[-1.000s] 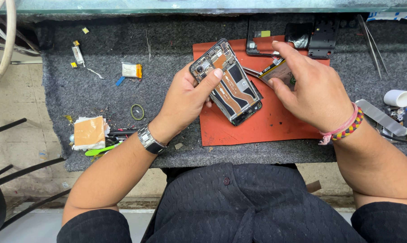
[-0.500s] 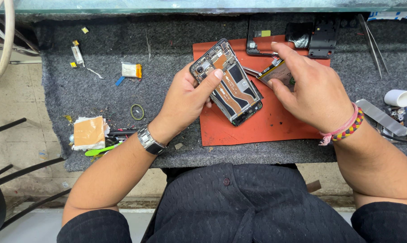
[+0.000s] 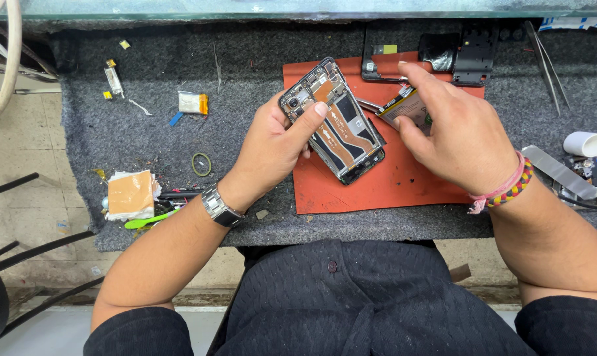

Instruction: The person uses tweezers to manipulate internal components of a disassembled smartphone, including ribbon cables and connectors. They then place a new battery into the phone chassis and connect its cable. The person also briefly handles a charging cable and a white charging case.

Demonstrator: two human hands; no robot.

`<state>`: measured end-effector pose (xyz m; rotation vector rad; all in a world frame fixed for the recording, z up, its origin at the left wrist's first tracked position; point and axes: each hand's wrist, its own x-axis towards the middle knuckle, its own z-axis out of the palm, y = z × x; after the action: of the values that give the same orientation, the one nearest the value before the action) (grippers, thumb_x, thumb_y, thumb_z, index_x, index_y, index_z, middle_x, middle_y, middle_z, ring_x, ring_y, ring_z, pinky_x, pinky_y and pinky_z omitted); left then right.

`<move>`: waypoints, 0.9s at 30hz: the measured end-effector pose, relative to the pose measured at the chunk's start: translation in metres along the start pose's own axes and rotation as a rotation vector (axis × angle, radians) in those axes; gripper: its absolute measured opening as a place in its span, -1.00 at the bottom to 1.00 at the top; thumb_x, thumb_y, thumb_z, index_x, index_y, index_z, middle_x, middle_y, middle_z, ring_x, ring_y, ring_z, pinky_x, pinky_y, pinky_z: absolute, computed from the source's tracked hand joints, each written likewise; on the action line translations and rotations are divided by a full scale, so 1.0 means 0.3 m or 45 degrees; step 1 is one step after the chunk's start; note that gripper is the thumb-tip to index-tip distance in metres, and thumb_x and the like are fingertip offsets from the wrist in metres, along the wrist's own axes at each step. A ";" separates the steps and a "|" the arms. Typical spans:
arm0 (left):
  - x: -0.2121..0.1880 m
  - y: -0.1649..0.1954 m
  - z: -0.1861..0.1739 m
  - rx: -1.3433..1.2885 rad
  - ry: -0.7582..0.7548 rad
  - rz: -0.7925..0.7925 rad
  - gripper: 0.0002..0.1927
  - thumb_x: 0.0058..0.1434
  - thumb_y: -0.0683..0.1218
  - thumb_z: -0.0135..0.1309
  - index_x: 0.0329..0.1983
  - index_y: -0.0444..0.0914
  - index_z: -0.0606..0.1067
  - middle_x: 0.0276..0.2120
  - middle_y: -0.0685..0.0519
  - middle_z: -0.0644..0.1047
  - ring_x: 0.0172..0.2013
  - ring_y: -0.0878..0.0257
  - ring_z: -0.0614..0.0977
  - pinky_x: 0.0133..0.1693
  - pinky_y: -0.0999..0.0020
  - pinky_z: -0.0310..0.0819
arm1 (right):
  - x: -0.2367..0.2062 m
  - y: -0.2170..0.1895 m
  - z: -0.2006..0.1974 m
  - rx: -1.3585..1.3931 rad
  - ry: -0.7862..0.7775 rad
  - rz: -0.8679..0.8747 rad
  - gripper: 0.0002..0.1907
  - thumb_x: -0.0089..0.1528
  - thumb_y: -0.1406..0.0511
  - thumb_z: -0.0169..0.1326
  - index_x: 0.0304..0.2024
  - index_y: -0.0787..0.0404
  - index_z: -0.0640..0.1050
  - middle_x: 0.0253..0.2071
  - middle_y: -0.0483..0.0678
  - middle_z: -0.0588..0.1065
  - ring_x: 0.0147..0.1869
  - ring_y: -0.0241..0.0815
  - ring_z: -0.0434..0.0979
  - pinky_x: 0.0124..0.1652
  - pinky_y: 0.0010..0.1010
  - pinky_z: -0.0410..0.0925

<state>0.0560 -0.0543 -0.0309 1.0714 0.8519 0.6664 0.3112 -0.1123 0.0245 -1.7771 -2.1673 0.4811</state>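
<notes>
Both hands stay as before: the left hand [image 3: 272, 148] still grips the opened phone [image 3: 334, 122], and the right hand [image 3: 460, 135] pinches the flat battery [image 3: 404, 105] beside it.

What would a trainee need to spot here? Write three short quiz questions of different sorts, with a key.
1. True or false: the left hand holds the opened phone over the red mat.
2. Which lies nearest the rubber ring? A) tweezers B) small battery C) white cap
3. Fill in: the right hand grips a flat ____ part.

Key: 1 true; 2 B; 3 brown
</notes>
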 end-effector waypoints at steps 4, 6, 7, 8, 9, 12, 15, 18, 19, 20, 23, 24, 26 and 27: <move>-0.001 -0.002 -0.001 -0.004 -0.001 0.003 -0.71 0.42 0.05 0.08 -0.08 -0.29 0.48 -0.39 0.17 0.57 -0.49 0.50 0.51 -0.45 0.58 0.45 | -0.001 -0.005 0.001 -0.020 0.013 0.005 -0.38 0.21 0.36 0.13 0.34 0.29 0.37 -0.11 0.18 0.49 -0.17 0.18 0.55 -0.20 -0.10 0.43; -0.001 -0.002 -0.001 0.005 0.000 0.007 -0.71 0.42 0.06 0.07 -0.08 -0.29 0.48 -0.39 0.17 0.57 -0.49 0.50 0.51 -0.45 0.58 0.44 | -0.001 -0.005 0.001 -0.027 -0.016 0.043 -0.39 0.21 0.38 0.11 0.33 0.28 0.39 -0.13 0.18 0.46 -0.22 0.19 0.53 -0.24 -0.09 0.42; -0.001 -0.001 -0.002 0.010 -0.001 0.007 -0.71 0.42 0.06 0.07 -0.09 -0.29 0.48 -0.39 0.17 0.57 -0.49 0.50 0.51 -0.45 0.58 0.44 | -0.001 -0.005 0.001 -0.024 -0.014 0.037 -0.40 0.21 0.38 0.11 0.33 0.28 0.39 -0.12 0.18 0.46 -0.22 0.19 0.53 -0.24 -0.08 0.42; -0.001 -0.001 -0.002 0.015 -0.002 0.006 -0.71 0.42 0.06 0.07 -0.09 -0.29 0.48 -0.39 0.17 0.57 -0.49 0.50 0.51 -0.45 0.58 0.44 | -0.001 -0.006 0.002 -0.022 -0.012 0.032 -0.40 0.21 0.38 0.11 0.33 0.28 0.39 -0.12 0.18 0.45 -0.22 0.20 0.53 -0.24 -0.08 0.42; -0.002 -0.001 -0.001 0.014 -0.002 0.005 -0.71 0.43 0.06 0.07 -0.09 -0.28 0.48 -0.40 0.17 0.57 -0.49 0.50 0.50 -0.45 0.58 0.44 | -0.001 -0.006 0.003 -0.019 -0.010 0.026 -0.41 0.21 0.38 0.11 0.32 0.27 0.39 -0.11 0.18 0.45 -0.22 0.20 0.53 -0.24 -0.08 0.42; -0.002 0.001 -0.001 0.017 -0.003 0.003 -0.70 0.42 0.06 0.07 -0.09 -0.28 0.48 -0.40 0.17 0.56 -0.50 0.50 0.50 -0.45 0.58 0.44 | -0.001 -0.005 0.004 -0.008 -0.005 0.024 -0.40 0.23 0.38 0.11 0.34 0.28 0.38 -0.12 0.17 0.46 -0.22 0.18 0.53 -0.24 -0.09 0.42; -0.002 0.003 0.000 0.020 -0.005 0.005 -0.70 0.42 0.07 0.07 -0.09 -0.28 0.48 -0.40 0.17 0.57 -0.50 0.50 0.50 -0.45 0.57 0.44 | -0.001 -0.004 0.002 -0.022 0.008 0.013 -0.40 0.23 0.36 0.13 0.34 0.29 0.38 -0.12 0.16 0.46 -0.21 0.18 0.53 -0.24 -0.10 0.41; -0.005 0.006 0.000 0.027 -0.002 0.011 -0.70 0.42 0.07 0.07 -0.09 -0.28 0.48 -0.40 0.18 0.56 -0.49 0.50 0.51 -0.45 0.57 0.44 | -0.005 -0.006 -0.002 -0.005 0.012 0.042 -0.41 0.24 0.34 0.16 0.33 0.28 0.40 -0.13 0.14 0.48 -0.21 0.15 0.54 -0.24 -0.11 0.41; -0.006 0.007 -0.002 0.041 -0.001 0.012 -0.70 0.42 0.07 0.07 -0.09 -0.28 0.48 -0.41 0.18 0.56 -0.49 0.50 0.51 -0.45 0.58 0.44 | -0.004 -0.007 -0.002 0.007 0.024 0.036 -0.42 0.24 0.34 0.16 0.32 0.28 0.41 -0.12 0.14 0.49 -0.21 0.15 0.54 -0.23 -0.12 0.41; -0.006 0.008 -0.002 0.055 -0.002 0.013 -0.70 0.43 0.07 0.07 -0.09 -0.28 0.48 -0.41 0.18 0.57 -0.50 0.50 0.51 -0.45 0.58 0.44 | -0.005 -0.007 -0.003 0.018 0.036 0.030 -0.44 0.25 0.33 0.16 0.30 0.28 0.43 -0.11 0.14 0.49 -0.20 0.14 0.54 -0.22 -0.13 0.41; -0.006 0.008 0.001 0.056 0.000 0.021 -0.71 0.43 0.07 0.07 -0.09 -0.27 0.49 -0.41 0.19 0.56 -0.49 0.51 0.51 -0.44 0.58 0.44 | -0.005 -0.005 -0.003 0.029 0.057 0.041 -0.50 0.27 0.34 0.16 0.27 0.27 0.46 -0.09 0.14 0.52 -0.19 0.13 0.55 -0.20 -0.14 0.42; -0.006 0.007 0.002 0.059 0.003 0.017 -0.71 0.42 0.07 0.07 -0.10 -0.27 0.49 -0.41 0.19 0.56 -0.50 0.51 0.50 -0.45 0.58 0.43 | -0.004 -0.004 -0.004 0.028 0.063 0.049 -0.52 0.28 0.34 0.16 0.26 0.27 0.48 -0.08 0.15 0.52 -0.19 0.12 0.55 -0.19 -0.14 0.42; -0.007 0.006 0.003 0.063 0.011 0.010 -0.72 0.42 0.06 0.08 -0.11 -0.26 0.49 -0.42 0.19 0.55 -0.51 0.51 0.49 -0.47 0.58 0.40 | -0.006 -0.002 -0.009 0.051 0.117 0.019 -0.55 0.32 0.35 0.15 0.27 0.27 0.49 -0.07 0.13 0.52 -0.12 0.14 0.55 -0.14 -0.15 0.42; -0.007 0.005 0.005 0.062 0.013 0.012 -0.72 0.42 0.06 0.08 -0.11 -0.26 0.49 -0.42 0.19 0.55 -0.51 0.51 0.48 -0.47 0.58 0.40 | -0.006 -0.001 -0.013 0.062 0.143 0.003 -0.56 0.34 0.36 0.15 0.27 0.26 0.49 -0.07 0.13 0.52 -0.08 0.14 0.56 -0.11 -0.16 0.42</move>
<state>0.0561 -0.0561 -0.0286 1.1170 0.8756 0.6624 0.3129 -0.1138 0.0280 -1.7379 -2.0602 0.4202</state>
